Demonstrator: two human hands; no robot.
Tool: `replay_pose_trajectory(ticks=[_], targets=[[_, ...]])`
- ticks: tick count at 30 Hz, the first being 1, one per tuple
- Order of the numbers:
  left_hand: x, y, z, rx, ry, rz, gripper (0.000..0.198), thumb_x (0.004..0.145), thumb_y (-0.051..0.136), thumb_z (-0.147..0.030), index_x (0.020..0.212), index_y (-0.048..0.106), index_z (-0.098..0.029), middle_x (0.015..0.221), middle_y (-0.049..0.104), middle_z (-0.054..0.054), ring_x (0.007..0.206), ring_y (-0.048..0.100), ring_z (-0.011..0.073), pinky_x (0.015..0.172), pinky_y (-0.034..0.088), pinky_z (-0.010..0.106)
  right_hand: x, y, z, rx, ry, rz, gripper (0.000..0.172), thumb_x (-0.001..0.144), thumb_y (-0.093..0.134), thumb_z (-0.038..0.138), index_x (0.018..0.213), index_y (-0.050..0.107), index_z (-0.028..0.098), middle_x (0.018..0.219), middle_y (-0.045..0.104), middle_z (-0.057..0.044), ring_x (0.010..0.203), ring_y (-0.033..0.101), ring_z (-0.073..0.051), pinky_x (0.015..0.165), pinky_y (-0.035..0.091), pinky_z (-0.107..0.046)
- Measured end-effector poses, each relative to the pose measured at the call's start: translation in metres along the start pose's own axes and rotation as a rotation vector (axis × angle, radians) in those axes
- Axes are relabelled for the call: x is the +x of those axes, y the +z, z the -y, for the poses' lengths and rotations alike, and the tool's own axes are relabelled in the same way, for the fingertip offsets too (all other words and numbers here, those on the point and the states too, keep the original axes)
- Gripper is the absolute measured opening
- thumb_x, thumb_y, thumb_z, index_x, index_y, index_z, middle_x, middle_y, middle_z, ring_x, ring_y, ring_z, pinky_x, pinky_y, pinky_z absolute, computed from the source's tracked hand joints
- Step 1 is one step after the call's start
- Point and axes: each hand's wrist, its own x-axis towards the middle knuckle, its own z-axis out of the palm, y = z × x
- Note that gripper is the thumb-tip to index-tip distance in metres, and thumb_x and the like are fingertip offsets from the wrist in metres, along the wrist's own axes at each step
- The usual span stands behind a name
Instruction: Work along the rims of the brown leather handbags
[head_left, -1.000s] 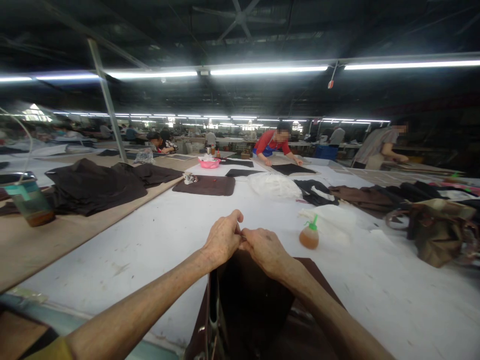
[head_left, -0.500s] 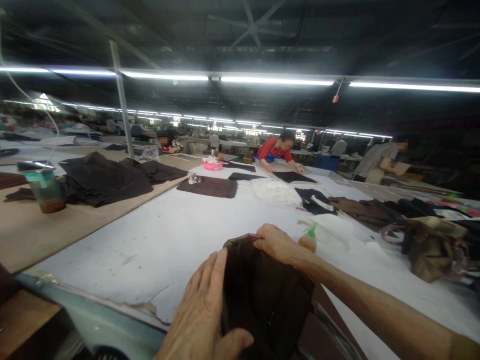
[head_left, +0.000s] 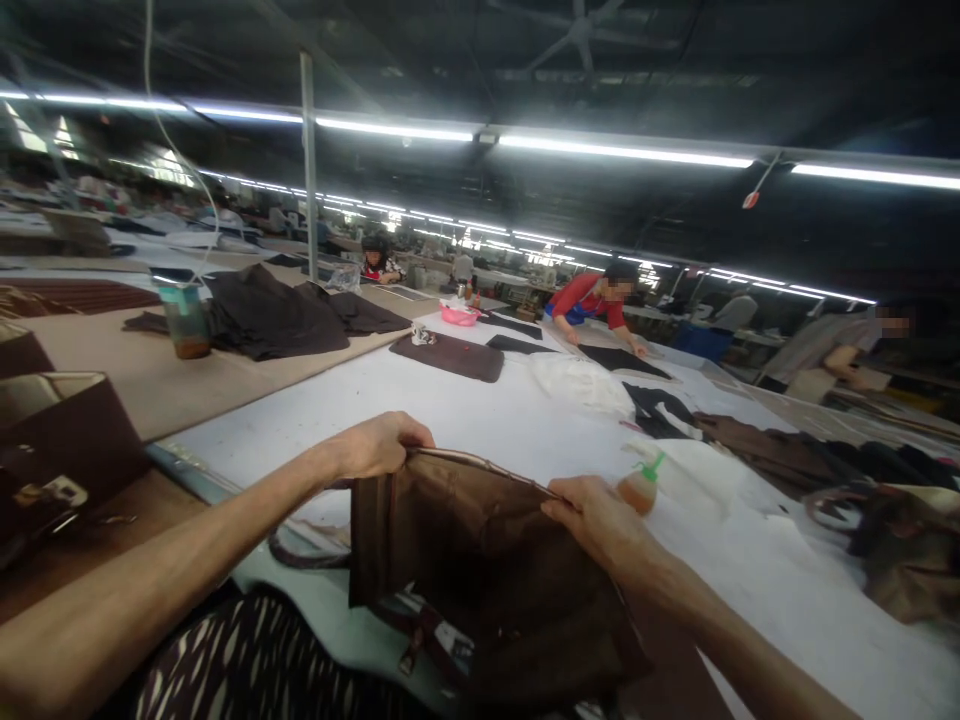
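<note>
A dark brown bag (head_left: 472,560) hangs open in front of me over the near edge of a long white table (head_left: 480,420). My left hand (head_left: 375,446) is closed on the left end of the bag's top rim. My right hand (head_left: 596,522) grips the right end of the same rim. The rim is stretched between the two hands. A brown strap (head_left: 300,552) and a buckle dangle below the bag. Just beyond my right hand stands a small squeeze bottle (head_left: 640,488) with orange liquid and a green cap.
Brown bags (head_left: 60,450) sit on a wooden bench at left. A teal-lidded jar (head_left: 184,318) and dark cloth (head_left: 277,312) lie on the brown table beyond. Fabric pieces, a pink bowl (head_left: 459,315) and more bags (head_left: 900,540) spread across the white table. Several people work farther back.
My left hand has moved from the bag's flat side up to its top rim. The bag is now lifted and spread wide between both hands, and my view has swung to the left.
</note>
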Motion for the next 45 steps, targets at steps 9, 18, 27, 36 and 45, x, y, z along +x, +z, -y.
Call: replay_pose_trajectory(ticks=[9, 18, 27, 36, 45], targets=[[0.016, 0.07, -0.007, 0.612, 0.197, -0.663, 0.065, 0.056, 0.032, 0.007, 0.117, 0.049, -0.012, 0.115, 0.052, 0.011, 0.108, 0.045, 0.0253, 0.102, 0.026, 0.047, 0.012, 0.013, 0.02, -0.118, 0.058, 0.021, 0.02, 0.087, 0.044, 0.021, 0.073, 0.058, 0.017, 0.076, 0.063, -0.006, 0.072, 0.055, -0.02, 0.062, 0.029, -0.03], [0.024, 0.094, -0.017, 0.33, 0.757, -0.651, 0.045, 0.067, 0.04, 0.001, 0.105, 0.055, -0.019, 0.131, 0.038, 0.008, 0.118, 0.035, 0.0234, 0.102, 0.031, 0.045, 0.012, 0.016, 0.015, -0.128, 0.117, 0.014, 0.02, 0.087, 0.044, 0.022, 0.075, 0.059, 0.018, 0.079, 0.064, -0.005, 0.076, 0.057, -0.021, 0.062, 0.029, -0.03], [0.03, 0.088, -0.02, 0.386, 0.673, -0.561, 0.037, 0.079, 0.04, -0.004, 0.104, 0.058, -0.025, 0.129, 0.04, 0.005, 0.103, 0.045, 0.0211, 0.089, 0.04, 0.039, 0.012, 0.011, 0.016, -0.124, 0.12, 0.022, 0.02, 0.087, 0.043, 0.02, 0.077, 0.06, 0.018, 0.078, 0.063, -0.006, 0.079, 0.057, -0.022, 0.061, 0.028, -0.03], [0.029, 0.084, -0.025, 0.557, 0.63, -0.446, 0.023, 0.084, 0.037, -0.009, 0.095, 0.055, -0.017, 0.126, 0.044, 0.007, 0.099, 0.048, 0.021, 0.087, 0.039, 0.039, 0.013, 0.012, 0.016, -0.138, 0.121, 0.015, 0.021, 0.087, 0.043, 0.022, 0.077, 0.06, 0.019, 0.078, 0.063, -0.006, 0.076, 0.057, -0.021, 0.058, 0.027, -0.029], [0.032, 0.09, -0.028, 0.358, 0.53, -0.524, 0.015, 0.086, 0.044, -0.015, 0.079, 0.057, -0.019, 0.104, 0.057, 0.0, 0.089, 0.051, 0.0163, 0.084, 0.037, 0.034, 0.012, 0.011, 0.021, -0.084, 0.095, 0.014, 0.017, 0.085, 0.053, 0.035, 0.088, 0.059, 0.019, 0.085, 0.065, -0.005, 0.084, 0.058, -0.025, 0.067, 0.034, -0.032]])
